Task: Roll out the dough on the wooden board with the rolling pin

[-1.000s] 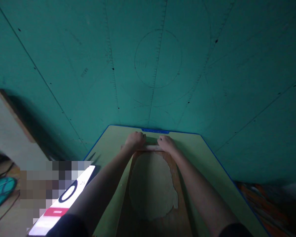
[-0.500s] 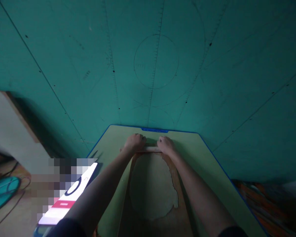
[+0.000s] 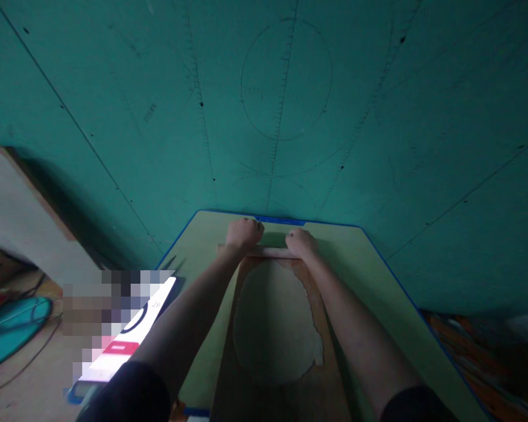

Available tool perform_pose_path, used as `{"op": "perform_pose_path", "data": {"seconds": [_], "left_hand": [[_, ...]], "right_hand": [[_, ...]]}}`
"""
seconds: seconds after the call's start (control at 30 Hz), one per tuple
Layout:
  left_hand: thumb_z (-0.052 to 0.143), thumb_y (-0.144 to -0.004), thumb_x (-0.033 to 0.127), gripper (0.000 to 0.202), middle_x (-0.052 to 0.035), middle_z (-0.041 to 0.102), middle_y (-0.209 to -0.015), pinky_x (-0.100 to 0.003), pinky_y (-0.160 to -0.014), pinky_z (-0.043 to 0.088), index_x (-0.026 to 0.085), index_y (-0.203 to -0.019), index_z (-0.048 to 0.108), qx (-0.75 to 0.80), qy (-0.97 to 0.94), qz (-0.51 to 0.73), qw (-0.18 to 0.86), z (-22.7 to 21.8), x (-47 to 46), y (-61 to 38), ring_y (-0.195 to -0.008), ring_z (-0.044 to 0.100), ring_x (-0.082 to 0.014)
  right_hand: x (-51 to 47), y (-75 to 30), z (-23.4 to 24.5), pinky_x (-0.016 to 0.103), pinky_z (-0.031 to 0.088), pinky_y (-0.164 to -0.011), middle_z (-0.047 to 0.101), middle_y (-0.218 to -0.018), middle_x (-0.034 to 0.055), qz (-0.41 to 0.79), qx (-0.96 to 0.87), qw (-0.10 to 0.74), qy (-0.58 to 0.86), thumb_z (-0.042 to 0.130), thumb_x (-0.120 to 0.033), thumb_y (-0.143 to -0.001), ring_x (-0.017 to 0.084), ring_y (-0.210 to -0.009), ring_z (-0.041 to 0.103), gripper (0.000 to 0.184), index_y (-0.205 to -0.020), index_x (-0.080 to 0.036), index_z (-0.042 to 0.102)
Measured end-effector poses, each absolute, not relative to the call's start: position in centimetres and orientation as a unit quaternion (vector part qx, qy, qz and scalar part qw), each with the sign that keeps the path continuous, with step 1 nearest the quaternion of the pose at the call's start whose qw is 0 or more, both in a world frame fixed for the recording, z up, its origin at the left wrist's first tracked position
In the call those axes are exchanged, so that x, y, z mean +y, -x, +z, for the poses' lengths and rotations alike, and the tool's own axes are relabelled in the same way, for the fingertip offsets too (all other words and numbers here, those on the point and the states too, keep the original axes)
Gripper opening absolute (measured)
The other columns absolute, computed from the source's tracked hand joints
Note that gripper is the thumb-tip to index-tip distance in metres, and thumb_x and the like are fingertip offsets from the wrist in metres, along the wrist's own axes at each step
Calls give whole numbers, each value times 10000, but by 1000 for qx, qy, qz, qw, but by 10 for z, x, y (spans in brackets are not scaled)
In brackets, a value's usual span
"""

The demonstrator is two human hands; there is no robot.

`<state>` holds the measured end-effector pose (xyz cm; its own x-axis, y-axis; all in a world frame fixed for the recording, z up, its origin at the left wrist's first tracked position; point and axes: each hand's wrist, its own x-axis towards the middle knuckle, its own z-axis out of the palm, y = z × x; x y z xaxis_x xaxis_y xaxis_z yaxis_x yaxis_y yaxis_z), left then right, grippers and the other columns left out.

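A pale flattened sheet of dough [image 3: 275, 319] lies on a brown wooden board [image 3: 321, 328]. Just past the dough's far edge a wooden rolling pin [image 3: 273, 252] lies crosswise. My left hand [image 3: 243, 233] is closed over the pin's left part and my right hand [image 3: 303, 243] is closed over its right part, both arms stretched forward. The board rests on a light green mat [image 3: 369, 275] with a blue border.
A large teal cutting mat [image 3: 286, 105] with printed rulers and circles rises behind the work area. A lit phone [image 3: 127, 340] showing a timer lies at the left of the green mat. A teal object and cables [image 3: 13, 325] lie on the floor, far left.
The rolling pin and both hands have stayed at the dough's far edge. The view has shifted slightly, so everything sits a little higher in the picture.
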<state>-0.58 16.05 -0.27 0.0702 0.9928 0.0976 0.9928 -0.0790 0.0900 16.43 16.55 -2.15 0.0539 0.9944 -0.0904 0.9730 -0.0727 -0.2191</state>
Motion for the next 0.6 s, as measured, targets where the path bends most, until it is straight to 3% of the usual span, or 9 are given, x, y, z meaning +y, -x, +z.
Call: {"op": "perform_pose_path", "data": {"seconds": [0.4,0.6], "left_hand": [[281,-972,339,476,-154,711,-1021,-346,-772,509,144,-1004,714,-659,749,-70,-2,-10,153,8,-916,680,-266],[335,-966,395,425,-173,660,-1104,-401,-826,487,140,-1108,645,-661,748,-64,9,-12,118,9,-1037,616,-307]], "right_hand": [[156,-165,-24,328,441,-745,714,-1070,119,84,-699,54,708,353,-240,-920,243,-947,652,362,-1002,-222,705],[115,-166,-24,315,388,-889,660,-1131,107,35,-739,84,667,353,-227,-942,217,-1074,563,319,-1052,-206,651]]}}
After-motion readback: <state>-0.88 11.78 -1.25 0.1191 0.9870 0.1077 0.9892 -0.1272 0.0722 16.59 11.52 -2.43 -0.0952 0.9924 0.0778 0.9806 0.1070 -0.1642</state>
